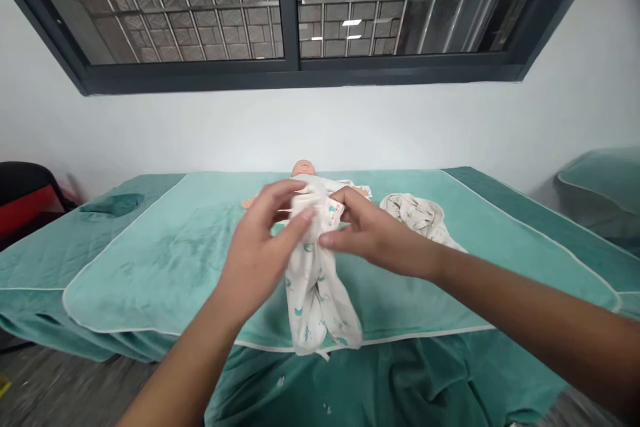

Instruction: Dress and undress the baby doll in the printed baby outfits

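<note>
Pants (310, 267) between loosely curled fingers (345, 241)

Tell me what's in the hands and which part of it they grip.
Small white patterned pants, held at the top, waist end: left hand on one side, right hand on the other. Blur hides the exact fingertip contact.

We see both our bare forearms stretched forward: the left forearm (200, 340) climbs steeply, the right forearm (520, 313) slants in from the side. Our left hand (267, 233) and right hand (363, 227) face each other, slightly apart — fingers curled above, thumbs below, left fingertips blurred.
</note>
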The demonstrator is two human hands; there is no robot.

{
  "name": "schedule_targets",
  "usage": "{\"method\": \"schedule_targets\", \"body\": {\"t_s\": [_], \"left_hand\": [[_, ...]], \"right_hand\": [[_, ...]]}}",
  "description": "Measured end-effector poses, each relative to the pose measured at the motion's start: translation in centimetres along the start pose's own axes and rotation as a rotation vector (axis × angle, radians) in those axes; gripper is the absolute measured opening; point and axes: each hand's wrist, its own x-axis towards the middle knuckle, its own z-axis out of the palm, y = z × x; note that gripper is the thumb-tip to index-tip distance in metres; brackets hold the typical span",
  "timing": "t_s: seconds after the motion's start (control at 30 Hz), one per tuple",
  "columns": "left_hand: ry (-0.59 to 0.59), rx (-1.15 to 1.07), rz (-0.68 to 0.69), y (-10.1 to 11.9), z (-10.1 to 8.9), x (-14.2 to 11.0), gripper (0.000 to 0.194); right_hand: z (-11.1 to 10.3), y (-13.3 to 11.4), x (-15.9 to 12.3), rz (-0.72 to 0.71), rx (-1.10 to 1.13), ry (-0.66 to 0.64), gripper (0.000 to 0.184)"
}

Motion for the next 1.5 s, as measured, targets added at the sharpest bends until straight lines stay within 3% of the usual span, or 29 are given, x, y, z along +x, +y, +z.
{"method": "schedule_targets", "body": {"t_s": [0.07, 0.13, 0.23, 0.3, 0.37, 0.4, 0.47, 0.53, 0.63, 0.73, 0.8, 0.87, 0.97, 1.07, 1.23, 1.37, 1.5], "left_hand": [[-0.075, -0.175, 0.05, -0.2, 0.6, -0.2, 0.036], [-0.054, -0.244, 0.061, -1.4, 0.9, -0.8, 0.054], [-0.109, -0.166, -0.065, -4.3, 1.8, -3.1, 0.084], [-0.287, -0.069, -0.234, -6.4, 2.8, -5.1, 0.073], [-0.402, -0.052, -0.337, -8.1, 3.5, -6.9, 0.044], [-0.373, -0.052, -0.339, -8.8, 3.7, -7.6, 0.034], [-0.179, -0.046, -0.289, -9.5, 3.6, -8.1, 0.029], [0.044, -0.051, -0.23, -9.5, 2.9, -7.6, 0.041], [0.179, -0.044, -0.213, -8.9, 1.7, -5.7, 0.045], [0.286, 0.182, -0.234, -9.4, 1.1, -3.0, 0.023], [0.353, 0.36, -0.257, -11.1, 1.0, -0.9, 0.02], [0.38, 0.446, -0.269, -13.7, 1.0, 1.3, 0.023], [0.333, 0.525, -0.323, -17.9, 1.6, 3.8, 0.027], [0.116, 0.6, -0.38, -20.3, 2.6, 4.3, 0.028], [0.072, 0.554, -0.06, -19.1, 3.8, 2.8, 0.031], [-0.129, 0.415, -0.3, -17.9, 5.0, 4.2, 0.023], [-0.107, 0.48, -0.454, -19.2, 6.0, 7.6, 0.019]], "right_hand": [[1.1, 0.1, 0.1, -0.012, 0.083, 0.069, 0.038], [1.7, 0.3, 0.2, -0.006, 0.109, 0.196, 0.029], [1.7, 0.5, 0.5, -0.023, 0.222, 0.315, 0.025], [1.2, 0.9, 1.1, -0.087, 0.324, 0.404, 0.023], [0.4, 2.0, 2.2, -0.146, 0.366, 0.514, 0.022], [0.0, 3.0, 2.7, -0.148, 0.362, 0.566, 0.023], [-0.4, 5.6, 3.5, -0.069, 0.313, 0.617, 0.027], [0.2, 8.5, 3.5, 0.101, 0.206, 0.535, 0.029], [3.0, 11.9, 1.8, 0.303, -0.017, 0.096, 0.021], [6.0, 12.7, -0.4, 0.256, -0.033, -0.3, 0.021], [7.0, 12.2, -1.2, 0.212, -0.05, -0.353, 0.027], [6.9, 11.4, -1.1, 0.198, -0.098, -0.302, 0.03], [5.9, 11.0, -0.4, 0.193, -0.107, -0.222, 0.028], [4.3, 11.6, 0.3, 0.213, -0.128, -0.144, 0.025], [0.1, 15.4, 3.1, 0.131, -0.279, 0.142, 0.028], [-5.0, 20.5, 9.3, 0.138, -0.416, 0.432, 0.048], [-9.3, 25.3, 16.7, 0.194, -0.551, 0.493, 0.062]]}}
